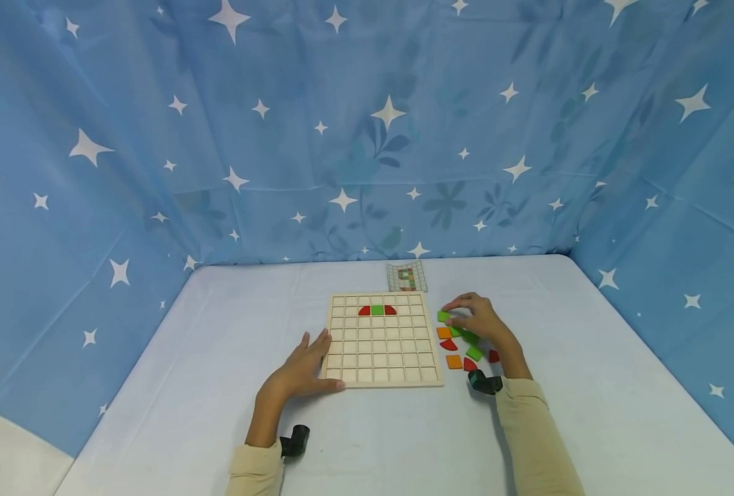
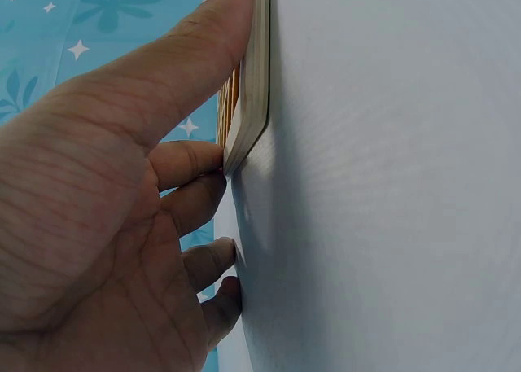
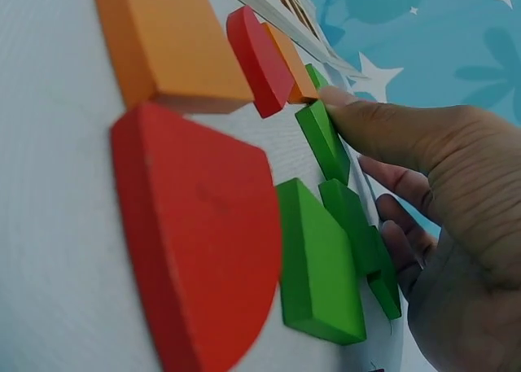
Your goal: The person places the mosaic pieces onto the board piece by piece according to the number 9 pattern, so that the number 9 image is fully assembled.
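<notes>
A light wooden grid board (image 1: 382,344) lies on the table. Two red quarter-round tiles, one being the left red tile (image 1: 364,311), flank a green square tile (image 1: 377,311) in an upper row. My left hand (image 1: 301,368) rests at the board's near left corner, fingers spread along the left side and thumb at the front edge. Right of the board, my right hand (image 1: 480,320) pinches a green square piece (image 1: 444,316) between thumb and forefinger. Below that hand lie more loose green tiles (image 3: 321,266), partly covered by it in the head view.
Orange square tiles (image 1: 454,362) and red quarter-round tiles (image 3: 203,234) are scattered beside the board's right edge. Behind the board lies a small pattern card (image 1: 406,277) with a coloured grid figure. A blue starry curtain (image 1: 367,138) hangs round the white table (image 1: 218,331).
</notes>
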Tool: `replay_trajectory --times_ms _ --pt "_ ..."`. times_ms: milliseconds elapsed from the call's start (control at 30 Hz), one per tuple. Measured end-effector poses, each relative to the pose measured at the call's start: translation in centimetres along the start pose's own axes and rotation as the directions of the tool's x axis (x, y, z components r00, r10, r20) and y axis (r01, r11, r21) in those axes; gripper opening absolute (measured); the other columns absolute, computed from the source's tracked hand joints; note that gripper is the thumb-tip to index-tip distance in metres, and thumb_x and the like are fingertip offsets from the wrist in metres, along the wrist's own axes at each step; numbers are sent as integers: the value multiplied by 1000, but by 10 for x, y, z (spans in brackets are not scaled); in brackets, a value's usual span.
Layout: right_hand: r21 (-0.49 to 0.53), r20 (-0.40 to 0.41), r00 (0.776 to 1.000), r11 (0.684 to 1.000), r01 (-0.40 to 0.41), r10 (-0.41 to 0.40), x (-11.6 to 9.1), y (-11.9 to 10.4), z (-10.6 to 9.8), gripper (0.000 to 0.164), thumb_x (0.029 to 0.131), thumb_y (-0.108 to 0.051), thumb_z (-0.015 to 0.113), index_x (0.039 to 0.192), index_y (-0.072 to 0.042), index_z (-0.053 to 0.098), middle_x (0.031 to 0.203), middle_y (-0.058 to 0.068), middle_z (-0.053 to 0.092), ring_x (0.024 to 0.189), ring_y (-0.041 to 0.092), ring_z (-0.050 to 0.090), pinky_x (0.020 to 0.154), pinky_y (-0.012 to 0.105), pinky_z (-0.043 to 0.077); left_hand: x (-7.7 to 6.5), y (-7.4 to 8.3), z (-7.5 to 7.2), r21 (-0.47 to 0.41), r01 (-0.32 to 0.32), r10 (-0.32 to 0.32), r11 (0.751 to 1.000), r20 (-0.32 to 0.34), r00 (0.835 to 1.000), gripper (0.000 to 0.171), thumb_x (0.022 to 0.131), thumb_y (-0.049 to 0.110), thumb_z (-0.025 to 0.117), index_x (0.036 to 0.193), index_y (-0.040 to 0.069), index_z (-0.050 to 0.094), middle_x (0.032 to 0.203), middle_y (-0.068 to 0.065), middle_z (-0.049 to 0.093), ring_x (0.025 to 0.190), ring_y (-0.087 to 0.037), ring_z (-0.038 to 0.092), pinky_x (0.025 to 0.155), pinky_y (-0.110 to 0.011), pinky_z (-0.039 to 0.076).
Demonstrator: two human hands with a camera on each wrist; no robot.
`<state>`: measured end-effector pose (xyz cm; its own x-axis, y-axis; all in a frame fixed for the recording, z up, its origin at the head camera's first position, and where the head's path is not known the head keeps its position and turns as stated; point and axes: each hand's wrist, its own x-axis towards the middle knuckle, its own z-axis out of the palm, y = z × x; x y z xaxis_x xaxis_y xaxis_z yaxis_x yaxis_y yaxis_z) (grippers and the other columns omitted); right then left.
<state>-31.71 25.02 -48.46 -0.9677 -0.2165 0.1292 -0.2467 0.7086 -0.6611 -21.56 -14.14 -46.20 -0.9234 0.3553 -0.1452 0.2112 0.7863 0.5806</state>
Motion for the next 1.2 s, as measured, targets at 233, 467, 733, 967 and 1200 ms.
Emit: replay_trajectory --times_ms 233,467,733,967,1200 --pt "-7 -48 997 998 55 -56 0 1 3 26 82 -20 79 100 -2 74 114 24 58 112 42 48 101 63 38 0 1 -1 -3 7 -7 1000 -3 1000 101 79 43 80 154 3 26 164 -8 17 151 -43 3 117 -63 17" --pt "-33 -39 998 998 -47 45 3 0 9 21 85 -15 74 102 -2 73 125 26 55 122 45 39 107 64 29 -1 0 -1 -3 5 -5 1000 7 1000 101 79 42 79 154 2 25 164 -10 16 150 -44 2 117 -63 16" --pt "-67 -4 996 994 -87 86 7 -12 10 25 86 -25 75 105 -7 73 130 22 54 124 42 40 102 69 27 -1 -1 -1 -11 7 -7 1000 5 1000 102 79 43 80 155 3 25 164 -9 16 151 -43 2 117 -64 16" --pt "8 3 997 997 74 -74 11 -27 16 24 85 -17 76 102 -1 72 115 22 61 113 40 52 100 62 37 0 -1 -1 -16 11 -11 1000 5 1000 102 78 44 79 155 4 24 164 -9 16 151 -42 2 117 -64 15" --pt "51 18 981 980 191 -192 16 -32 26 21 84 -13 77 100 0 72 113 21 64 113 40 54 102 58 40 1 -1 0 -6 8 -8 1000 9 1000 102 79 45 79 155 4 25 164 -8 16 151 -42 2 117 -63 16"
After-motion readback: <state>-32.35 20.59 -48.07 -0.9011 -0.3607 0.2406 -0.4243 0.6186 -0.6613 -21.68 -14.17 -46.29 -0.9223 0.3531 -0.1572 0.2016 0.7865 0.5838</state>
